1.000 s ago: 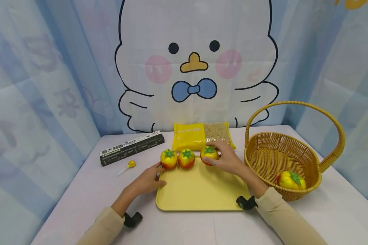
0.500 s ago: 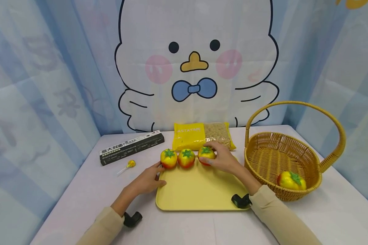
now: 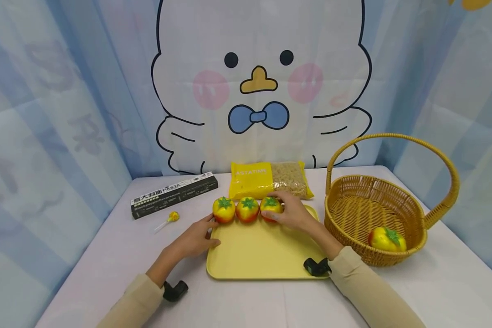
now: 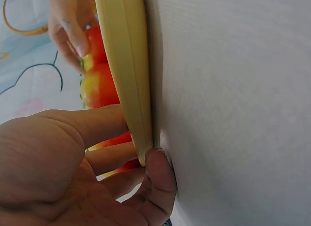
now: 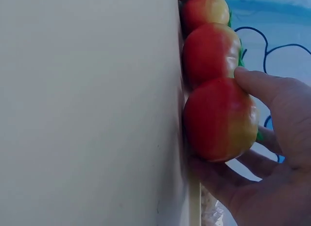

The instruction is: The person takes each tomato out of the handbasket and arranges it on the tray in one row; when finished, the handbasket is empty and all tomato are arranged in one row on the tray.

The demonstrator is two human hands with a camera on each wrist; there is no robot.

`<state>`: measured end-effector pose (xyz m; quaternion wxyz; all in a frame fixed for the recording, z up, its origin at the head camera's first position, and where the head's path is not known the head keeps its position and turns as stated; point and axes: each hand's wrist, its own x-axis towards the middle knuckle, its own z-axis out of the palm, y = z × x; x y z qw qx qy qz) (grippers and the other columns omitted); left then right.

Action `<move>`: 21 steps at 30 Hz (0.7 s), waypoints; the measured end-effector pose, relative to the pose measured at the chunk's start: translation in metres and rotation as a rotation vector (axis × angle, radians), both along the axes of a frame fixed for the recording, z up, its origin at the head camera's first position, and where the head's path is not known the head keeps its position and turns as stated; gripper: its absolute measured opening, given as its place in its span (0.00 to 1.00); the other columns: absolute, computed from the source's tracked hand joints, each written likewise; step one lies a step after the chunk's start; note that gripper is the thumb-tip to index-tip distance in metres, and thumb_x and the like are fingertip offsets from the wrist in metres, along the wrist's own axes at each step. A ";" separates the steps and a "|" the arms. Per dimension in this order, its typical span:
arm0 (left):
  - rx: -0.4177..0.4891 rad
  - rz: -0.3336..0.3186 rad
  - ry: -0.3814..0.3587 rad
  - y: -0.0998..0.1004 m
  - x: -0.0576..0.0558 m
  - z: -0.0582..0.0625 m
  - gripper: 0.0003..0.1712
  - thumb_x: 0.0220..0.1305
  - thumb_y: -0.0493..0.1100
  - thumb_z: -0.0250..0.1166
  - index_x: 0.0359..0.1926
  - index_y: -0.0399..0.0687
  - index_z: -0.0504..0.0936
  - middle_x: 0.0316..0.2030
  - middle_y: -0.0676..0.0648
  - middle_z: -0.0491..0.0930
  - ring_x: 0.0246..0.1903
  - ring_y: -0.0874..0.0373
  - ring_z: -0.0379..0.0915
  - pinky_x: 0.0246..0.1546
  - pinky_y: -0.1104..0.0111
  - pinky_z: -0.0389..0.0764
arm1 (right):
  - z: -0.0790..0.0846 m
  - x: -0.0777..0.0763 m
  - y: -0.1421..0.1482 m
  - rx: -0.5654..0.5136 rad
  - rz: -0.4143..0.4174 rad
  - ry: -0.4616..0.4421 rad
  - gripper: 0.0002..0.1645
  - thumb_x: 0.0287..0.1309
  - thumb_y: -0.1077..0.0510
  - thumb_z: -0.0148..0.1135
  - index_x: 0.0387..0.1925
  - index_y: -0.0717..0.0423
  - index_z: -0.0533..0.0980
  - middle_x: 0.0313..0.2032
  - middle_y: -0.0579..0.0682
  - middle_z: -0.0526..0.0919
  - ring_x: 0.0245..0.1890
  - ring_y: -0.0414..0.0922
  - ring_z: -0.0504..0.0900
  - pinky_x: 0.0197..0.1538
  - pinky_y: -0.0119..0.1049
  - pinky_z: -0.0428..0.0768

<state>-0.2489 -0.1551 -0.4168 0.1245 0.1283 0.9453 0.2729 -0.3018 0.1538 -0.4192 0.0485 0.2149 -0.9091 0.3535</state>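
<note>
Three red-and-yellow toy tomatoes with green leafy tops stand in a row along the far edge of a yellow tray (image 3: 266, 255). My right hand (image 3: 295, 212) holds the right-hand toy tomato (image 5: 221, 121), thumb on its near side and fingers behind. It sits against the middle toy tomato (image 3: 248, 210). At the tray's left side my left hand (image 3: 194, 239) rests with fingers reaching over the rim (image 4: 124, 65), beside the left-hand toy tomato (image 3: 223, 210). One left finger lies outside the rim, low by the table. Its fingertips are partly hidden behind the tray.
To the right stands a wicker basket (image 3: 340, 228) with a tall handle, one more toy tomato (image 3: 387, 239) inside. A yellow pasta bag (image 3: 252, 180) lies behind the tray. Left of it are a black pasta box (image 3: 174, 196) and a lollipop (image 3: 172, 217).
My right hand has slid the right-hand toy tomato leftward, closing the gap to the middle one. My left hand has stayed at the tray's left edge. The head view has shifted slightly.
</note>
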 end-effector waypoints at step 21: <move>-0.008 -0.009 0.000 0.001 0.000 0.003 0.32 0.71 0.41 0.71 0.72 0.37 0.75 0.83 0.35 0.55 0.44 0.54 0.74 0.48 0.63 0.81 | 0.001 0.000 -0.001 0.002 -0.014 -0.004 0.41 0.65 0.44 0.74 0.72 0.59 0.73 0.70 0.63 0.78 0.64 0.61 0.81 0.65 0.59 0.81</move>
